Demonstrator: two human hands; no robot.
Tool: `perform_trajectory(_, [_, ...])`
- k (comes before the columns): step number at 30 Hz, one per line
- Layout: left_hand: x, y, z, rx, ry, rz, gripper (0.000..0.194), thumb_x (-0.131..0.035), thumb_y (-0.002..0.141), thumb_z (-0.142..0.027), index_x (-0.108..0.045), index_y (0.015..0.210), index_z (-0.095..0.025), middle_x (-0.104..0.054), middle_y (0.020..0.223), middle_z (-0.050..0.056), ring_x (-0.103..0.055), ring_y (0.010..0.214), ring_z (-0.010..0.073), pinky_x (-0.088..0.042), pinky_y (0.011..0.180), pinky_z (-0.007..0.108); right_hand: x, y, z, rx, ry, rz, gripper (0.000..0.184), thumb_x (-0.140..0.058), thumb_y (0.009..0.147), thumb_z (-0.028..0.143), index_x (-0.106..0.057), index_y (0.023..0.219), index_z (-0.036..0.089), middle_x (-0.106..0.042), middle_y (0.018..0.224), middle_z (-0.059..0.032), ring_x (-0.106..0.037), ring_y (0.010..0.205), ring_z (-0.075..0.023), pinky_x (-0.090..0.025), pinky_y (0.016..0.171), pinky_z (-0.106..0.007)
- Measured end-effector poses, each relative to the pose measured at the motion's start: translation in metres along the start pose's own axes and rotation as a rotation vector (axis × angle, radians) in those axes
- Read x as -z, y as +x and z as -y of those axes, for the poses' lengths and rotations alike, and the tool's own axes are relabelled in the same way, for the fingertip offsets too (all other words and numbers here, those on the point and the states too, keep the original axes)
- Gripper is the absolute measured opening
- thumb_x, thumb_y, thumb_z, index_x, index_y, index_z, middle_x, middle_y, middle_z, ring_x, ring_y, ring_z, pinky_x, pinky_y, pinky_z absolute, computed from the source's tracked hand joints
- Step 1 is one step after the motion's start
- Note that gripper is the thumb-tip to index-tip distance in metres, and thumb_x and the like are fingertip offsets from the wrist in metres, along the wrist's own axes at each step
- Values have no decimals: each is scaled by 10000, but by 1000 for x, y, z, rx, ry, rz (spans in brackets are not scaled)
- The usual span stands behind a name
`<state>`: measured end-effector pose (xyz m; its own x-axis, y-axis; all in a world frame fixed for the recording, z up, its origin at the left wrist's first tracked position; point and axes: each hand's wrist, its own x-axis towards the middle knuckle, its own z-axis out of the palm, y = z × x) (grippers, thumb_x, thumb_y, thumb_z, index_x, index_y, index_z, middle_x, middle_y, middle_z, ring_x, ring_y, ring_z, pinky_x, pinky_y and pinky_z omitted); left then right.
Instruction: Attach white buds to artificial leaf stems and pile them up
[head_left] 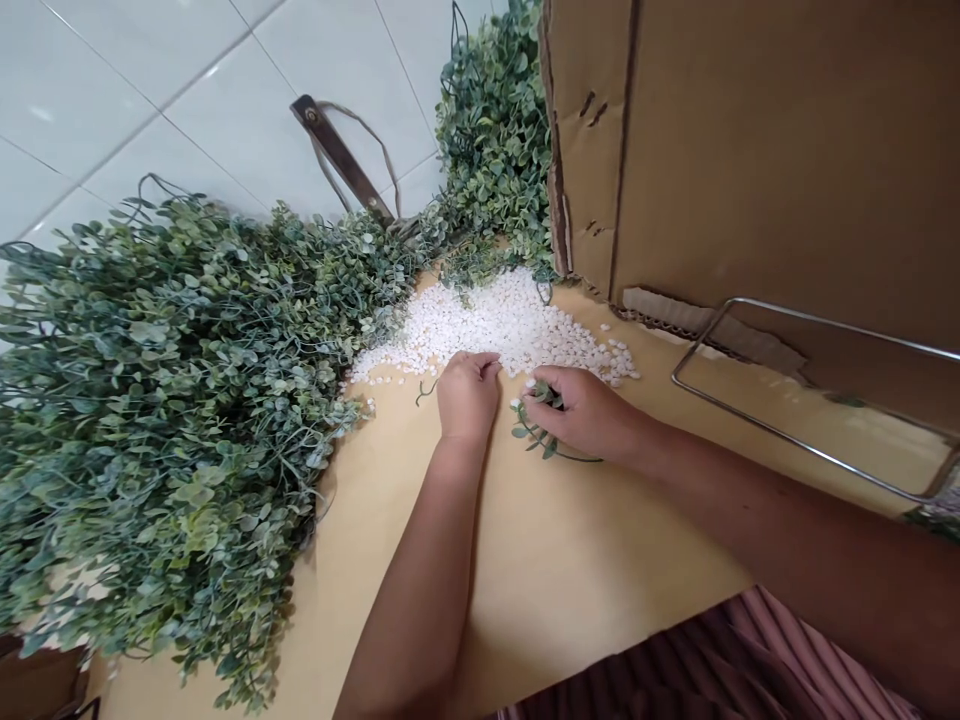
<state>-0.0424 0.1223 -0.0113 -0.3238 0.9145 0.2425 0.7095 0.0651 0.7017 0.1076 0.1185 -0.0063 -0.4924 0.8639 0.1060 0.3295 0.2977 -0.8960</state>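
Observation:
A heap of small white beads (495, 325) lies on a tan tabletop (570, 560). My left hand (466, 392) rests at the heap's near edge, its fingers curled down onto the beads; what they pinch is hidden. My right hand (581, 410) sits just to the right, closed around a small green leafy sprig (536, 432) whose thin stem trails out beneath the palm. The two hands are a few centimetres apart.
A large mass of artificial green foliage (165, 400) covers the table's left side and runs up behind the beads. A cardboard box (750, 150) stands at the back right, with a bent metal wire frame (810, 400) in front of it. White tiled floor shows beyond.

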Motion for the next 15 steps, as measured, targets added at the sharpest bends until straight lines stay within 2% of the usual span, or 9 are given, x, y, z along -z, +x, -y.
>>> perform_trajectory(3, [-2, 2, -1, -57, 44, -10, 155, -595, 686, -114, -692, 646, -228, -638, 716, 37, -576, 733, 188, -418, 760, 306, -2, 2, -2, 0, 27, 13, 191, -462, 753, 199, -352, 596, 197, -382, 528, 46, -377, 512, -95, -271, 488, -227])
perform_trajectory(5, [1, 1, -1, -24, -26, -13, 119, -604, 689, -137, -678, 646, -219, -645, 714, 27, -578, 713, 171, -420, 739, 289, -2, 2, -1, -13, 75, 48, 151, -467, 755, 197, -390, 625, 190, -419, 546, 40, -407, 526, -100, -293, 492, -224])
perform_trajectory(9, [16, -12, -4, 242, -440, -13, 18, -642, 672, -192, -640, 678, -175, -628, 617, -13, -539, 548, 99, -418, 585, 228, 0, 2, 2, -66, 165, 152, 30, -492, 723, 138, -485, 712, 165, -477, 580, 28, -450, 548, -109, -345, 525, -229])
perform_trajectory(12, [29, -32, -11, 431, -751, 71, 163, -721, 597, -215, -636, 720, -152, -626, 578, -25, -524, 493, 65, -396, 512, 187, 1, 2, 2, -70, 179, 186, 32, -513, 721, 146, -532, 746, 152, -520, 601, 11, -476, 562, -121, -370, 553, -245])
perform_trajectory(15, [35, -53, -15, 533, -895, 137, 266, -788, 515, -225, -649, 726, -143, -633, 569, -24, -554, 516, 61, -412, 518, 171, 0, 2, -1, -20, 141, 162, 44, -532, 717, 170, -562, 742, 150, -556, 623, -1, -506, 587, -134, -378, 567, -251])
